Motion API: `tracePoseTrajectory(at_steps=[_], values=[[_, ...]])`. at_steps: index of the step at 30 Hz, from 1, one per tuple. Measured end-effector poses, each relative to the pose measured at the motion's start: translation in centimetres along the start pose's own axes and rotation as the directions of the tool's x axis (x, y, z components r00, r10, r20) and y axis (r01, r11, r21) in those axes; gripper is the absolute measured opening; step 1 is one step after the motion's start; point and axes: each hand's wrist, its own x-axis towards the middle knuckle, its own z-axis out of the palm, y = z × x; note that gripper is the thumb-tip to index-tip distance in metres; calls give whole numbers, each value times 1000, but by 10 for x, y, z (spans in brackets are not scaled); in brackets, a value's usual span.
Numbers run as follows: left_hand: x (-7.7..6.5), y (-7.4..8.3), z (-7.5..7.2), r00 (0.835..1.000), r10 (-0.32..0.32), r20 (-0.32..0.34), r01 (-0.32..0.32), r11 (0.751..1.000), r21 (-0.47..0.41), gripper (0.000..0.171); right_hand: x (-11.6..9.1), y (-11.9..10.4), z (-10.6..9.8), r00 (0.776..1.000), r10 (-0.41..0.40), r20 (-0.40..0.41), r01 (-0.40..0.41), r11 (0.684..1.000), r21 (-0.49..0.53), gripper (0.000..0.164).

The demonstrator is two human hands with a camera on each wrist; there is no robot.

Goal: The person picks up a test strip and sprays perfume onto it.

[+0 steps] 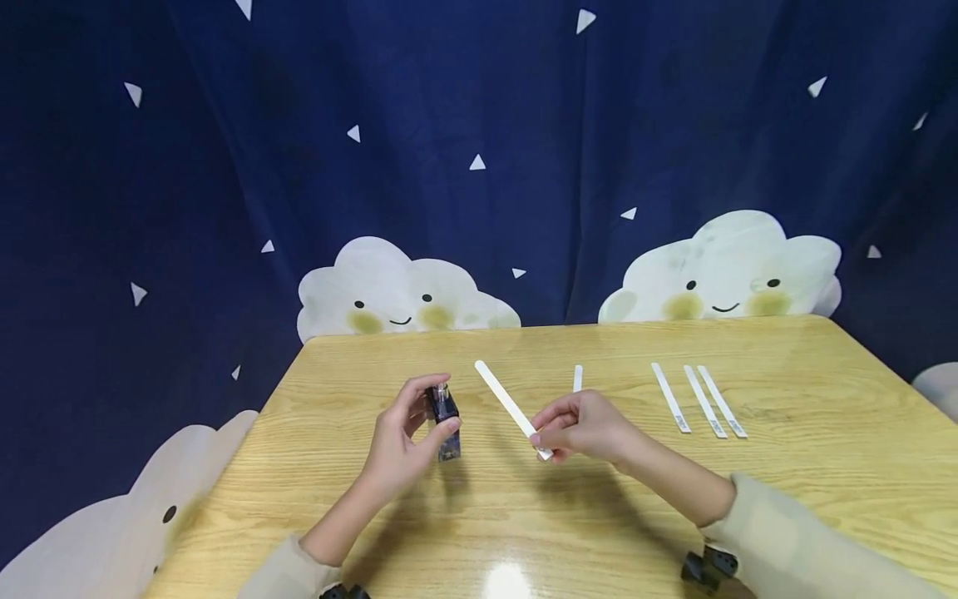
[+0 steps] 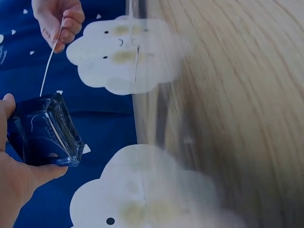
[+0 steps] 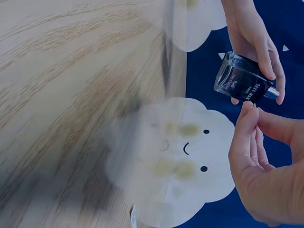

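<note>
A dark blue glass perfume bottle (image 1: 446, 416) with a silver spray nozzle is gripped by my left hand (image 1: 400, 449), thumb on one side. The index finger reaches to its top. In the right wrist view the bottle (image 3: 240, 78) shows white lettering on its front. My right hand (image 1: 591, 426) pinches a white paper test strip (image 1: 505, 399) near its lower end. The strip's far end points up toward the back of the table, to the right of the bottle. From the left wrist view the strip (image 2: 50, 64) appears edge-on as a thin line.
Another white strip (image 1: 578, 378) lies behind my right hand, partly hidden by it. Three more strips (image 1: 669, 398) lie side by side on the right of the wooden table (image 1: 823, 482). A dark blue curtain (image 1: 419, 191) with clouds hangs behind the table's back edge.
</note>
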Motion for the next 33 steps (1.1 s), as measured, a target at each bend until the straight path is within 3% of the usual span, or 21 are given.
tracePoseTrajectory(at_steps=[5,12,15,27,33], values=[[1,2,2,998,49,-26,-49,999,19,48,-1,-4,4,1000,-13,6,13,1000,7,27],[1,6,0,997,-63,-43,64,998,9,51,-7,-8,8,1000,-26,11,26,1000,-3,25],[0,7,0,996,-81,-41,82,997,9,52,-8,-8,8,1000,-29,12,29,1000,-4,24],[-3,7,1,997,33,-77,-33,999,-2,48,-9,-7,10,999,-36,9,36,999,-8,24],[0,12,1,996,-69,-51,67,997,-39,48,-10,-7,8,999,-44,6,44,999,-20,24]])
